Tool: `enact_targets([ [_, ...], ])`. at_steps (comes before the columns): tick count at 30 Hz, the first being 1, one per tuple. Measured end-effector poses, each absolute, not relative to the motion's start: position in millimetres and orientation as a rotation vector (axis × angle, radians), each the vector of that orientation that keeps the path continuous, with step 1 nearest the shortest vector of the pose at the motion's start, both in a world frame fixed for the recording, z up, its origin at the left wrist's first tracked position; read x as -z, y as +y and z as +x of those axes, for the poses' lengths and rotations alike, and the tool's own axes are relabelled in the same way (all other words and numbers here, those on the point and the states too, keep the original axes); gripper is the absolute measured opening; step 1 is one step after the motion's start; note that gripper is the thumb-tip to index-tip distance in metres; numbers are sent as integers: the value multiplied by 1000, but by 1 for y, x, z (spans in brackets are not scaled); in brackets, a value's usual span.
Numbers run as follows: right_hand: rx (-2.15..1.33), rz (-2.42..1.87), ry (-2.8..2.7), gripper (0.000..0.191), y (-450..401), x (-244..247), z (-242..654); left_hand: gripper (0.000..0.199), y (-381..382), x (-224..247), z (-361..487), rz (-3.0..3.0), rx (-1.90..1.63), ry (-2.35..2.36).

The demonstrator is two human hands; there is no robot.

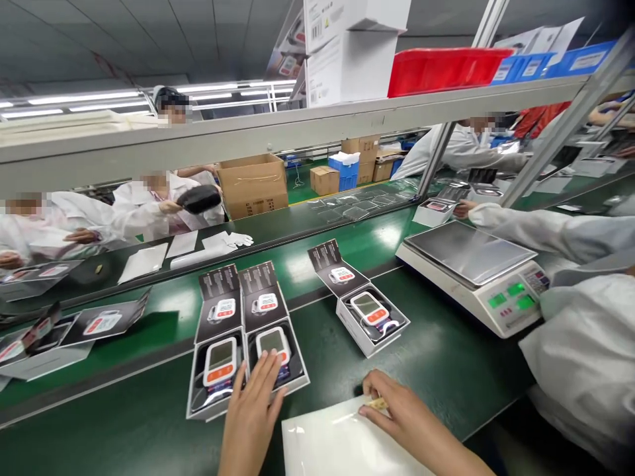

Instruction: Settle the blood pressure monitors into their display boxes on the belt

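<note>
Landmark: weighing scale (466, 271). Boxed monitor (270, 338) sits in open carton (299, 371) on bench (446, 363), well left of scale. My left hand (256, 387) lies over it, fingers slightly spread; pressure cannot be told. My right hand (394, 408), nearer scale, pinches small tan piece (379, 403) at edge of glossy white sheet (325, 443). Step in hand, I judge: steadying monitor, gripping tan piece. Next move would call for lifting left fingers without dragging monitor.

Left hand (254, 393) hides part of white gadget (270, 338). Right hand (397, 406) partly hides small yellow thing (379, 402). Bottom edge cuts off white sheet (332, 441). Numbers on scale (473, 268) blurry.
</note>
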State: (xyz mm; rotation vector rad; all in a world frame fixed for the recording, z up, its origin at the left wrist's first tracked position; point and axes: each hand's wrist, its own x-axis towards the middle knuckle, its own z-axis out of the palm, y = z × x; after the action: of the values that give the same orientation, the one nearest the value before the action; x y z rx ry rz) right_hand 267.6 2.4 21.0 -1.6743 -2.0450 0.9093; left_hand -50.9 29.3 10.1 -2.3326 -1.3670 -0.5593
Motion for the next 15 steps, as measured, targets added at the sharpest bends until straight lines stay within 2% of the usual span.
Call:
enact_targets([
  [4, -809, -1854, -2111, 13, -5, -9, 268, 58, 6, 7, -52, -2189, 667, -1392],
  [7, -774, -1925, -2121, 14, -2, -6, 263, 61, -8, 39, -24, -2409, 620, -1083],
  [11, -792, -1938, -2117, 14, 10, -4, 255, 87, -16, 89, 5, -2576, 693, -1060],
  [15, -915, -1821, -2102, 19, 17, -4, 255, 63, -19, 114, 11, -2530, 823, -1236],
])
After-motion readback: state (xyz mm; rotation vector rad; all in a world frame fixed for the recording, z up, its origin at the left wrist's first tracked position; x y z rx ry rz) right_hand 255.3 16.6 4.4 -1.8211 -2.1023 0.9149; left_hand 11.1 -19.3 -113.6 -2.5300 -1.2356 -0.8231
